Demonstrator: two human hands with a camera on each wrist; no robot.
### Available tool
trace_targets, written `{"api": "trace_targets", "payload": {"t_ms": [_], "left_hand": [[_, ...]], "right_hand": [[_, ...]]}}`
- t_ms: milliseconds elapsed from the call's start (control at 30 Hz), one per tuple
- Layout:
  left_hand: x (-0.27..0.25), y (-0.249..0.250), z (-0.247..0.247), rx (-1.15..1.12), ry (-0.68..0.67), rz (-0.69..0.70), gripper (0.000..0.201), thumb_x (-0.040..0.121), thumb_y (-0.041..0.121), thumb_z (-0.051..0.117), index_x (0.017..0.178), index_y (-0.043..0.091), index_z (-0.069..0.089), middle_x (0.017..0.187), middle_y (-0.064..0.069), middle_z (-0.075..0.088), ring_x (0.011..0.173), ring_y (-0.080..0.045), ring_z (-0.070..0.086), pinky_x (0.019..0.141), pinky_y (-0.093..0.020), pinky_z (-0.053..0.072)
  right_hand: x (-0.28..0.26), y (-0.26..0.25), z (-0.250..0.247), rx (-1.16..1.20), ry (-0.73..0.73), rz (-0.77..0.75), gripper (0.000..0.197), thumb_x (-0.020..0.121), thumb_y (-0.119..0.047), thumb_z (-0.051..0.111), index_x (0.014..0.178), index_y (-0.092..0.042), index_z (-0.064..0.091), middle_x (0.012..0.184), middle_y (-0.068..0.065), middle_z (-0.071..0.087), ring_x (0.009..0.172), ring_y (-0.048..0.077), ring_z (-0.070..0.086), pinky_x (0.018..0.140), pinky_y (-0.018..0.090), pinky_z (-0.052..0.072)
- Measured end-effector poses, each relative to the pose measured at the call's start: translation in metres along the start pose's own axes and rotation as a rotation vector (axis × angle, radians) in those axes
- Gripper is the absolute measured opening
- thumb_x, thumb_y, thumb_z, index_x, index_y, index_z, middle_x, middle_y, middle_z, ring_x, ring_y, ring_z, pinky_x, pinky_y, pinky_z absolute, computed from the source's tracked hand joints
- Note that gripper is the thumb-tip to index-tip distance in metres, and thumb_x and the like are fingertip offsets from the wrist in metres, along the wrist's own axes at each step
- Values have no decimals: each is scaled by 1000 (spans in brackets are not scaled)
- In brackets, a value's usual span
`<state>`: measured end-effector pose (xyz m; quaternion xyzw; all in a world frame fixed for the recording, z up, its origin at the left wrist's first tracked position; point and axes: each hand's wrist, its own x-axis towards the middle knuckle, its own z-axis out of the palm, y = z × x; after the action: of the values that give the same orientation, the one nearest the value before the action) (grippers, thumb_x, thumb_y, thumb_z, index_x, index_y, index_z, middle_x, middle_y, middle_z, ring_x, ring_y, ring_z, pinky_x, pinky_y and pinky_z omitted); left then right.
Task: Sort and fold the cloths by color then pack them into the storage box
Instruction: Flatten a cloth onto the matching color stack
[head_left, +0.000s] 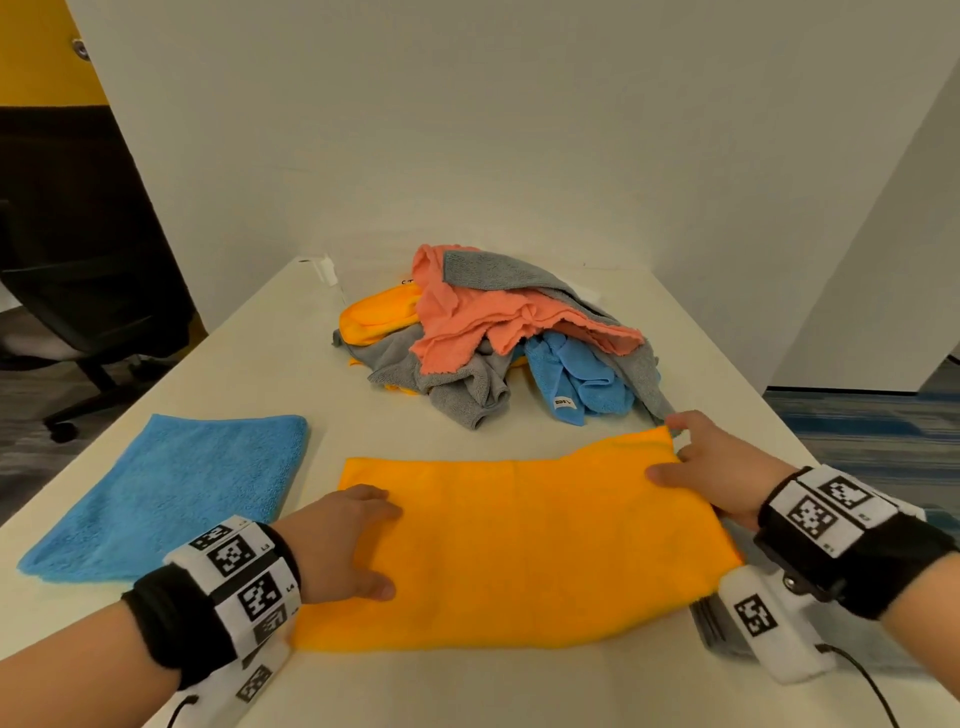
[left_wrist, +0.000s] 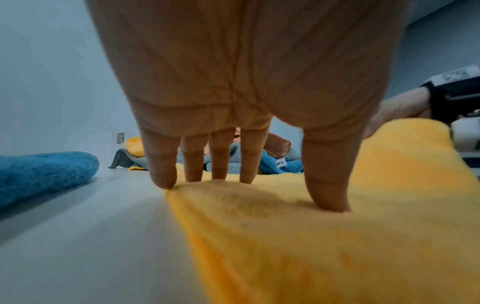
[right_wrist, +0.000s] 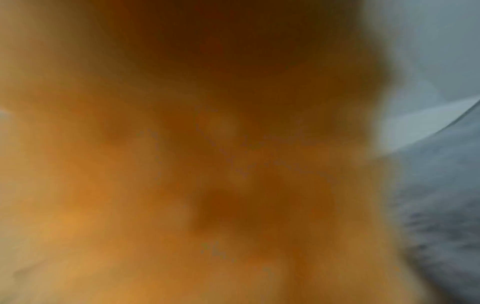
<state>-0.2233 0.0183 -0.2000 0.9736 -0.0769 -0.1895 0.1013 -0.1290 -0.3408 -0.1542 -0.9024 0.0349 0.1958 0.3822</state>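
- Your left hand (head_left: 345, 540) lies flat on the left end of the orange cloth (head_left: 519, 545), fingers (left_wrist: 194, 164) straight and slightly apart
- Your right hand (head_left: 711, 467) grips its far right corner, thumb on top
- The cloth's long axis runs left to right between your hands, so the next fold likely carries the right end over to the left
- The folded blue cloth (head_left: 171, 493) lies beside your left hand, the unsorted pile (head_left: 493, 338) beyond

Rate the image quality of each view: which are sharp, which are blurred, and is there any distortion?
Head view: evenly lit and sharp, with wide-angle bending at the walls; the flat orange microfibre cloth and the folded blue microfibre cloth read clearly. Left wrist view: usable, bluish cast, left hand looming large, near cloth soft. Right wrist view: an orange-brown smear, nothing identifiable but grey at the right edge.
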Motion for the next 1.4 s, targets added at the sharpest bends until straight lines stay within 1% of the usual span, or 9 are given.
{"api": "trace_targets", "payload": {"t_ms": [233, 333, 533, 667, 867, 967, 1067, 1200, 1400], "left_hand": [[-11, 9, -14, -259, 312, 73, 43, 86, 39, 66, 125, 29, 52, 121, 13, 54, 103, 3, 54, 88, -12, 45], [-16, 16, -20, -623, 353, 84, 26, 88, 30, 63, 113, 23, 59, 98, 4, 66, 85, -7, 66, 77, -27, 56], [-18, 10, -18, -1123, 241, 41, 89, 41, 78, 75, 108, 20, 65, 90, -12, 71, 79, -24, 65, 61, -29, 50], [-17, -1, -12, -1270, 165, -97, 86, 38, 55, 90, 110, 18, 65, 105, -25, 66, 90, -35, 59, 79, -44, 43], [-16, -14, -8, -1115, 149, -195, 52, 84, -5, 64, 130, 12, 47, 91, -15, 69, 83, -30, 67, 78, -49, 56], [-22, -13, -10, -1058, 154, -213, 72, 87, -6, 59, 136, 36, 27, 101, -7, 61, 86, -28, 66, 67, -41, 58], [-32, -13, -11, -839, 83, -151, 78, 91, -6, 51, 131, 53, 20, 114, 12, 47, 89, -21, 66, 64, -31, 59], [-34, -17, -7, -680, 33, -118, 56, 91, -13, 39, 115, 34, 60, 133, 9, 37, 99, -18, 61, 67, -29, 59], [-31, -13, -10, -472, 85, -154, 48, 90, -4, 44, 115, 36, 52, 107, 4, 51, 81, -15, 63, 64, -24, 57]], "right_hand": [[-34, -72, 62, 520, -239, -202, 85, 83, 2, 67, 147, -27, 18, 105, 26, 61, 78, 32, 62, 69, 40, 55], [-28, -94, 106, 518, -282, -263, 96, 82, 0, 70, 150, -29, 7, 88, 12, 63, 68, 21, 61, 64, 35, 51], [-26, -115, 163, 499, -416, -277, 105, 85, -10, 70, 150, -30, -10, 103, 7, 65, 78, 22, 66, 58, 32, 52], [-28, -117, 172, 447, -468, -277, 97, 89, 4, 57, 150, -32, -9, 122, 5, 54, 94, 27, 63, 66, 35, 51], [-22, -101, 156, 75, -334, -400, 68, 89, 3, 54, 145, -25, 29, 132, 3, 49, 99, 24, 62, 70, 36, 54], [-15, -89, 135, -184, -239, -456, 46, 86, -12, 64, 130, -19, 50, 129, 1, 53, 97, 14, 56, 82, 29, 50], [-13, -78, 121, -445, -277, -428, 55, 84, -30, 69, 134, -23, 47, 135, -1, 46, 117, 15, 48, 92, 25, 41], [-14, -69, 123, -671, -341, -418, 79, 80, -44, 71, 145, -25, 31, 148, 0, 31, 133, 22, 33, 110, 36, 32], [-20, -66, 128, -865, -358, -447, 96, 73, -57, 71, 149, -29, 19, 155, -2, 17, 138, 25, 20, 111, 51, 27]]}}
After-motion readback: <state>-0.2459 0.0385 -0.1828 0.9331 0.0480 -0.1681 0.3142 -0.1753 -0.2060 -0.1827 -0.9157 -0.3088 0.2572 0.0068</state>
